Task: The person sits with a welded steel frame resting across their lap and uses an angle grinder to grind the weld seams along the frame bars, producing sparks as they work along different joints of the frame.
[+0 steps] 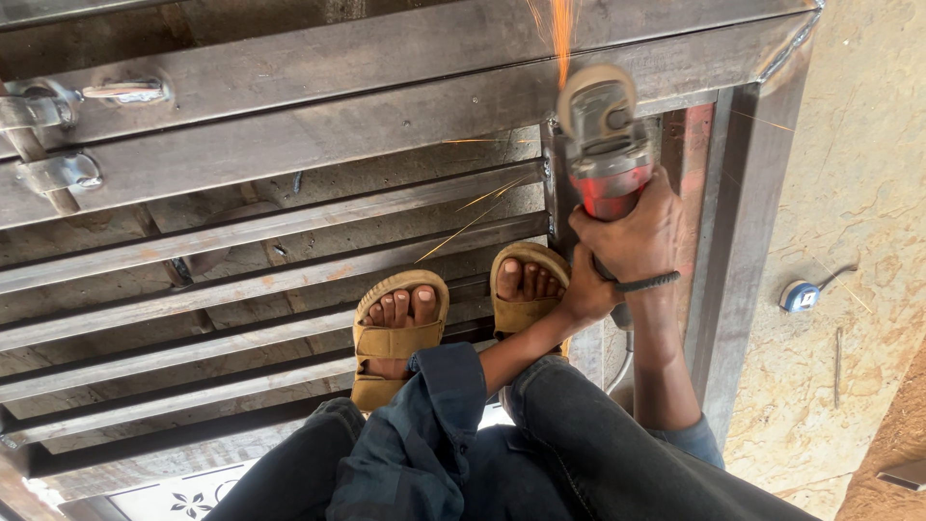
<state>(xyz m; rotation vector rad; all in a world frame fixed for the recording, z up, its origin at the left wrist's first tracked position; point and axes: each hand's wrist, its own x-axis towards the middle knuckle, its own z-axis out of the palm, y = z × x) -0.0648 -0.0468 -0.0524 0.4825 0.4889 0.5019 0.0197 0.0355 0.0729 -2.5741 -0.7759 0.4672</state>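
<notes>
A red and grey angle grinder [606,145] points away from me, its disc on the steel frame [386,106], throwing orange sparks upward and to the left. My right hand [637,232] is wrapped round the grinder's red body from the right. My left hand [588,289] grips the tool's rear end just below it. A black band sits on my right wrist. My feet in tan sandals [400,338] stand on the flat bars of the frame.
The frame is a welded metal gate lying flat, with several slanted slats [241,289] and hinge brackets [58,174] at the left. A blue and white tape measure [799,295] and a thin rod lie on the concrete floor at right.
</notes>
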